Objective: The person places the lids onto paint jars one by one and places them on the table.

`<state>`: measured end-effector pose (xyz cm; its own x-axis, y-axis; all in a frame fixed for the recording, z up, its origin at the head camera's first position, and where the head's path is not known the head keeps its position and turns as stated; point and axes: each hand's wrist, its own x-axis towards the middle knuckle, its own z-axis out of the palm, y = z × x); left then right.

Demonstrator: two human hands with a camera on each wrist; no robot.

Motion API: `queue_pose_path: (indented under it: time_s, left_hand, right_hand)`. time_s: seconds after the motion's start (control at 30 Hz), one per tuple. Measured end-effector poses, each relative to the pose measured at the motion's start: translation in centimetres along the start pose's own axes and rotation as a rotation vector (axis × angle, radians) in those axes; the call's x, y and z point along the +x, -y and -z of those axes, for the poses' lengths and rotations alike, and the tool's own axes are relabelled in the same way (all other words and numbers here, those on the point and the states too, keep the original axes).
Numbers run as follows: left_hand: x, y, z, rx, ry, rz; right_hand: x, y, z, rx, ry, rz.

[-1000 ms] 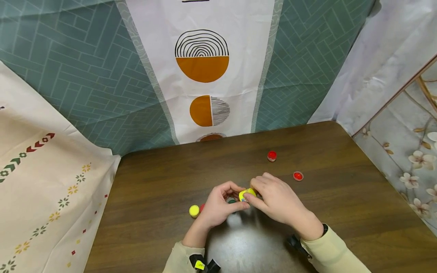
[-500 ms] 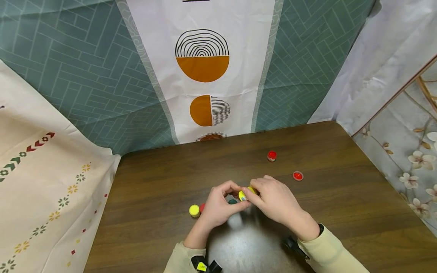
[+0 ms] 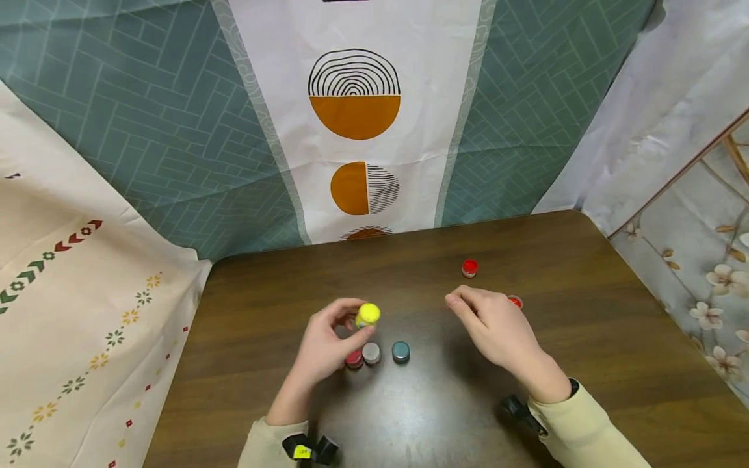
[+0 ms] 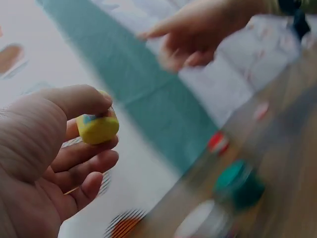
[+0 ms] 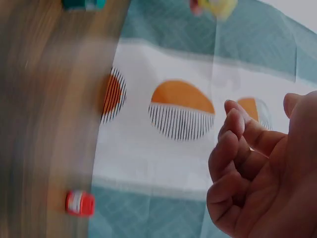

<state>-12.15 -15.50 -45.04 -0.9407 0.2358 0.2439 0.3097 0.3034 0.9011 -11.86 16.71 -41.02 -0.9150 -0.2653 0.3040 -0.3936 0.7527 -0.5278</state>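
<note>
My left hand (image 3: pixel 328 338) pinches a small yellow-lidded tub (image 3: pixel 368 315) between thumb and fingers, raised over the table. In the left wrist view the yellow tub (image 4: pixel 99 130) shows a label band under the thumb. Below that hand stand a red-lidded tub (image 3: pixel 354 359), partly covered by it, and a white-lidded tub (image 3: pixel 371 353). A teal-lidded tub (image 3: pixel 400 351) stands just right of them. Off to the right, my right hand (image 3: pixel 494 325) holds nothing, its fingers loosely bent; the right wrist view shows the same hand (image 5: pixel 257 168) with thumb and fingertips apart.
Farther back on the brown table (image 3: pixel 281 279) stands an open red tub (image 3: pixel 469 268). A shallow red lid (image 3: pixel 515 301) lies behind my right hand, partly hidden. Patterned cloths (image 3: pixel 497 169) hang along the table's back and sides.
My hands have parted: the left moved left with the yellow tub, now with its lid upward, and the right let go and moved right. The white and teal lids have come into view.
</note>
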Motion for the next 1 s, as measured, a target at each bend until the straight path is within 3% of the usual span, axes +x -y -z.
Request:
queue_pose_path:
  time_s: [0.17, 0.3, 0.47, 0.7, 0.87, 1.0]
  left_hand:
    - [-2.2, 2.7, 5.6, 0.151, -0.041, 0.128]
    - [-3.8, 4.8, 8.1, 0.259, -0.011, 0.233]
    - [-5.0, 6.5, 8.7, 0.361, 0.030, 0.304]
    - [-5.3, 7.1, 8.4, 0.414, 0.044, 0.352]
    - [-5.1, 6.8, 8.8, 0.413, 0.081, 0.355]
    - [-4.1, 5.2, 9.2, 0.403, 0.104, 0.326]
  right_hand:
    - [-0.4, -2.4, 1.4, -0.015, 0.026, -0.075]
    - [-0.8, -4.4, 2.3, -0.029, 0.069, -0.146]
    - [-1.2, -6.7, 2.7, -0.033, 0.107, -0.214]
    - [-1.8, -8.4, 3.4, -0.009, 0.117, -0.268]
    - [-2.0, -8.8, 4.0, -0.002, 0.102, -0.282]
    - [-2.1, -9.4, 4.6, -0.017, 0.109, -0.298]
